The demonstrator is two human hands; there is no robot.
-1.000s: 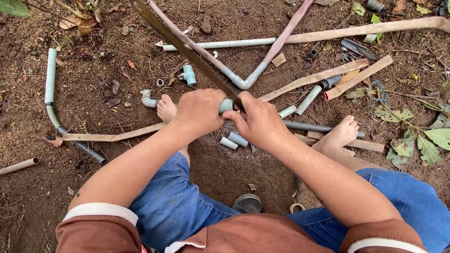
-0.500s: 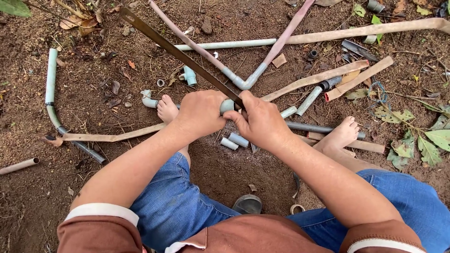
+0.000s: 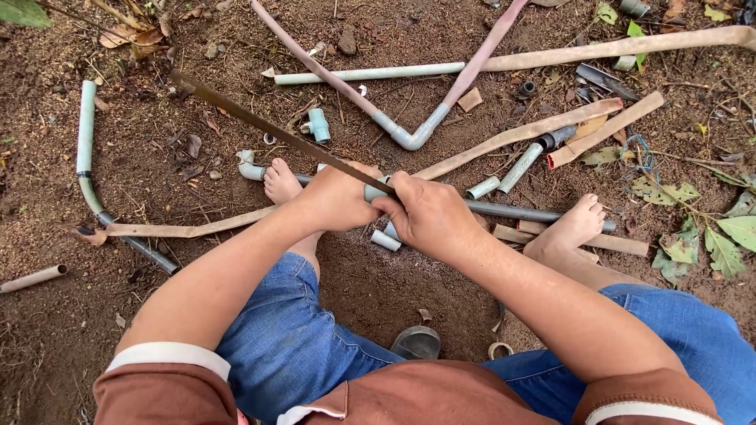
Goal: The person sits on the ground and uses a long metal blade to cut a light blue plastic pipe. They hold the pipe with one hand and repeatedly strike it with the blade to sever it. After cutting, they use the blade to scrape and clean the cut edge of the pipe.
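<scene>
My left hand (image 3: 335, 198) grips a short grey pipe piece (image 3: 376, 190) held low over the dirt between my bare feet. My right hand (image 3: 431, 216) is closed on the near end of a thin, rusty saw blade (image 3: 260, 126). The blade lies across the pipe piece and runs up and to the left. The two hands touch at the pipe. Most of the pipe piece is hidden by my fingers. Two short cut pipe bits (image 3: 386, 240) lie on the ground just under my hands.
Long grey pipes (image 3: 362, 75), a V-shaped jointed pipe (image 3: 409, 138), a tee fitting (image 3: 317, 124) and flat tan hose strips (image 3: 535, 130) are scattered ahead. A curved pipe (image 3: 85, 142) lies at left. My feet (image 3: 279, 181) (image 3: 575, 224) flank a dug hollow. A small round tin (image 3: 417, 342) sits near my knees.
The far end of the saw blade has swung to the left and lower across the pipe piece. Both hands have stayed in about the same place.
</scene>
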